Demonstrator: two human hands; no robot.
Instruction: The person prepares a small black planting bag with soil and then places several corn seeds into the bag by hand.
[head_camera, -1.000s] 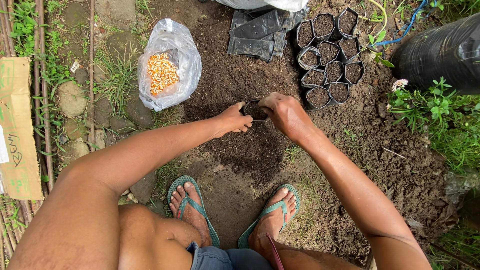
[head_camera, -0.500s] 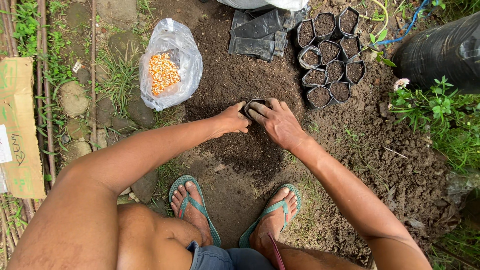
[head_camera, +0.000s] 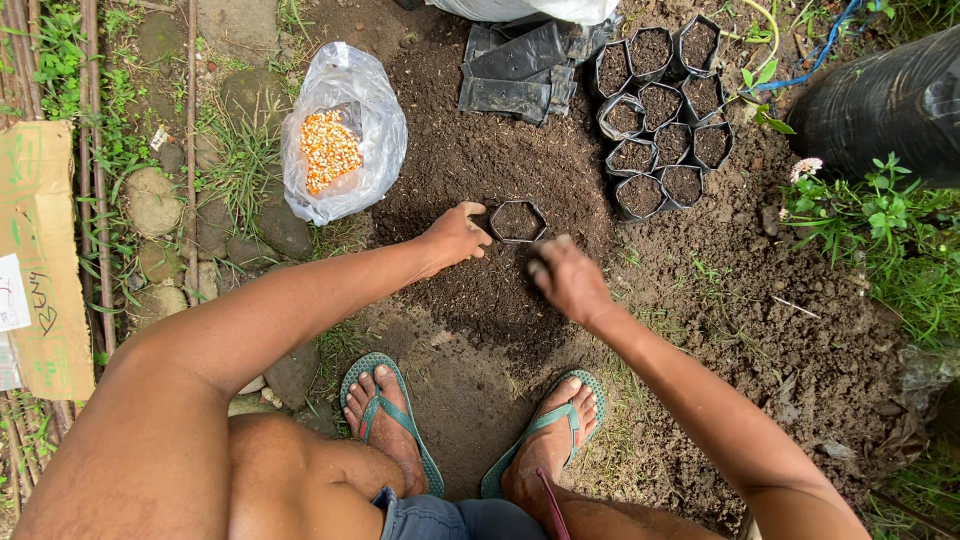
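steadying soil-filled black nursery bag (head_camera: 517, 221) — hands

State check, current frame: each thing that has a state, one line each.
Small black bag: upright, mouth open, soil inside.
Left hand: at the bag's left rim, holding it.
Right hand: off the bag, blurred, over loose soil; grip unclear.
Filled bags: upright, clustered, full of soil.
Empty black bags: flat, stacked.
Clear plastic bag: open, corn kernels inside.
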